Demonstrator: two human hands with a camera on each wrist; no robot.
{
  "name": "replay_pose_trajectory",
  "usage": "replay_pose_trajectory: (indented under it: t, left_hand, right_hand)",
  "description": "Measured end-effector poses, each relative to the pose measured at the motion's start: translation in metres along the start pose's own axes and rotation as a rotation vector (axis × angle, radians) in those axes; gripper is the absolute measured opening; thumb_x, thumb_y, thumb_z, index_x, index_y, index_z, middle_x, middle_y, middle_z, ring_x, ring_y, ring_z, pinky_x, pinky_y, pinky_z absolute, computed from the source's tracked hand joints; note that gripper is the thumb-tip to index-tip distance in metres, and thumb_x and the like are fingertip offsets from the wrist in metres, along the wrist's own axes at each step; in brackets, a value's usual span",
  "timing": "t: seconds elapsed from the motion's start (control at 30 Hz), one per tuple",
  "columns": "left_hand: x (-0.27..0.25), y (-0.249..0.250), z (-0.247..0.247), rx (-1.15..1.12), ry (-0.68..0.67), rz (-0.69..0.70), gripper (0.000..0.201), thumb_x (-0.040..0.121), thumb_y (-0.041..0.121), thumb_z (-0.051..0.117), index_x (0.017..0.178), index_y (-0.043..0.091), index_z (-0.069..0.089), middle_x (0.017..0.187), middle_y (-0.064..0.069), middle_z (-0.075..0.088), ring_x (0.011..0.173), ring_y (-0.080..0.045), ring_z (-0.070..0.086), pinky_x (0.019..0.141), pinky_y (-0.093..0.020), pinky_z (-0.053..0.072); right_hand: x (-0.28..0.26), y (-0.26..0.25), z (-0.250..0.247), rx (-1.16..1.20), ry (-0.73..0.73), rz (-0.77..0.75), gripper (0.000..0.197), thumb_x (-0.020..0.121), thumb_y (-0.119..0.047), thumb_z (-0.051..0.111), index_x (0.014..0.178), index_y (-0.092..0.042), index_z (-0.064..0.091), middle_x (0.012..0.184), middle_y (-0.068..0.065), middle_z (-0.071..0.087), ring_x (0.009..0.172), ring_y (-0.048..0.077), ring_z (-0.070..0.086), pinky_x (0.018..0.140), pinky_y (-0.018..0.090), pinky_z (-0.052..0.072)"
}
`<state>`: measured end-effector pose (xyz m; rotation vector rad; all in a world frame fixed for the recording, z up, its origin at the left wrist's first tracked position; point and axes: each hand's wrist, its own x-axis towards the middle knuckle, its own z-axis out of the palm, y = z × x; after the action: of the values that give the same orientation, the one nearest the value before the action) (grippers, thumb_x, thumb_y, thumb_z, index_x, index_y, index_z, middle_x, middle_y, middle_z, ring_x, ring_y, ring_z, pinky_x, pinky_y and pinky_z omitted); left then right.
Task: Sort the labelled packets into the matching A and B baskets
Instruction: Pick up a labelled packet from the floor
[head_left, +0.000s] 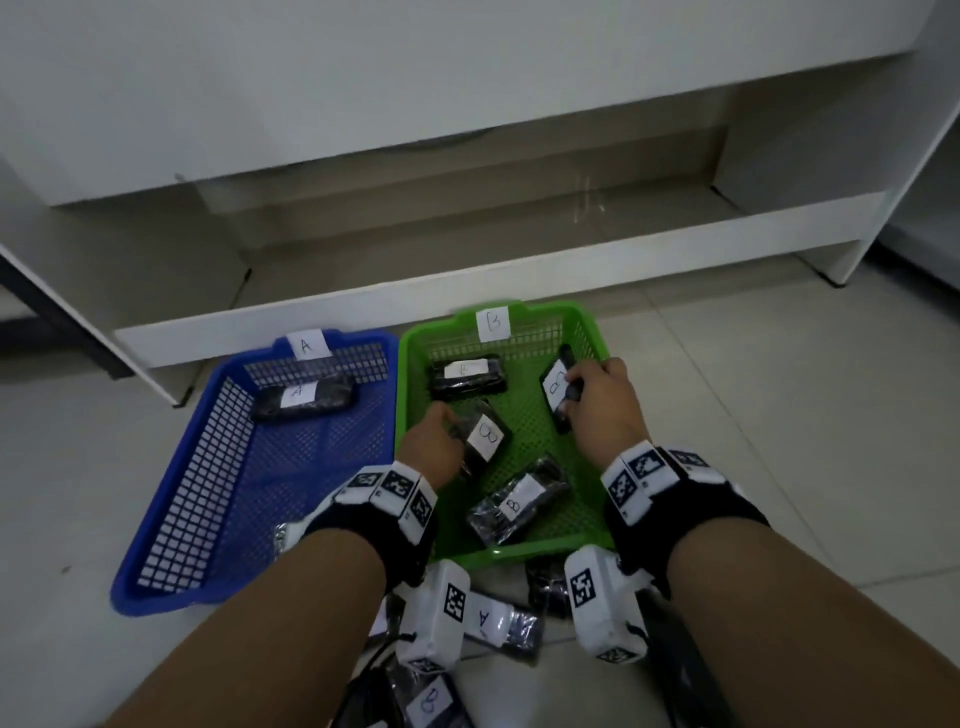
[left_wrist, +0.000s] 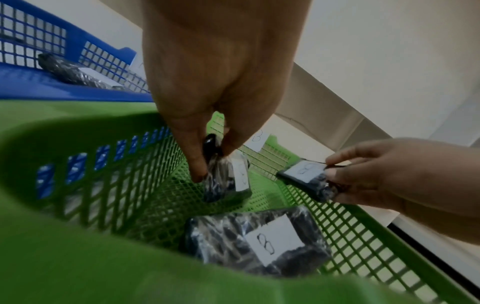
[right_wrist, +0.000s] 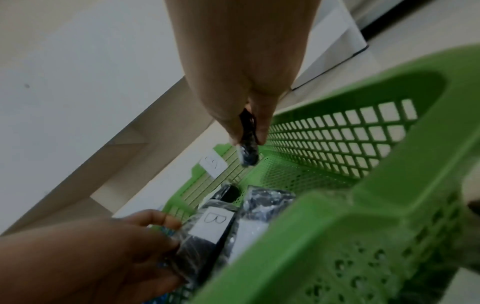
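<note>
A green basket (head_left: 415, 358) tagged B stands on the floor beside a blue basket (head_left: 208, 525) tagged A. Both hands reach into the green one. My left hand (head_left: 434, 441) pinches a black packet labelled B (head_left: 487, 439) over the basket's left side; the same packet (left_wrist: 228, 179) hangs from the fingertips in the left wrist view. My right hand (head_left: 597, 410) pinches a second B packet (head_left: 557, 387) near the right wall, its packet (right_wrist: 248, 152) edge-on in the right wrist view. Two more B packets (head_left: 470, 375) (head_left: 517, 501) lie in the green basket. One A packet (head_left: 304, 397) lies in the blue basket.
Loose packets lie on the floor by my wrists: one labelled A (head_left: 498, 623), one labelled B (head_left: 431, 704), and a dark one (head_left: 545, 584) by the green basket's near rim. A white shelf unit (head_left: 467, 291) stands right behind both baskets.
</note>
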<state>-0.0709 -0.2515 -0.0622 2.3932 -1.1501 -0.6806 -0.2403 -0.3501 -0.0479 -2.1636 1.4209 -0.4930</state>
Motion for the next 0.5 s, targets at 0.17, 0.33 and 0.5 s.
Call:
replay_pose_trajectory:
  t: [0.17,0.33,0.5]
  left_hand:
    - [-0.003,0.0,0.018,0.456,-0.233,0.045,0.045,0.098,0.031,0.041,0.101,-0.008,0.063,0.107,-0.023,0.065,0.099,-0.033,0.062,0.076,-0.035,0.048]
    - [-0.003,-0.004,0.024,0.53,-0.281,0.092,0.037,0.098,0.026,0.042,0.08,-0.001,0.06,0.091,-0.016,0.062,0.087,-0.029,0.061,0.065,-0.03,0.041]
    - [-0.032,0.004,-0.005,0.294,-0.142,0.175,0.03,0.095,0.022,0.046,0.113,0.002,0.059,0.112,-0.016,0.062,0.101,-0.031,0.059,0.077,-0.031,0.043]
  right_hand:
    - [-0.015,0.01,0.037,-0.408,-0.352,0.02,0.029,0.093,-0.006,0.04,0.115,0.001,0.058,0.129,0.018,0.049,0.116,0.031,0.051,0.095,0.036,0.044]
    - [-0.021,0.023,0.042,-0.427,-0.47,0.013,0.031,0.095,-0.004,0.037,0.118,0.006,0.056,0.127,0.02,0.055,0.117,0.031,0.053,0.091,0.03,0.042]
    - [-0.025,0.007,0.015,-0.234,-0.356,-0.04,0.034,0.093,-0.004,0.044,0.126,0.001,0.054,0.128,0.018,0.056,0.116,0.03,0.055,0.097,0.034,0.045]
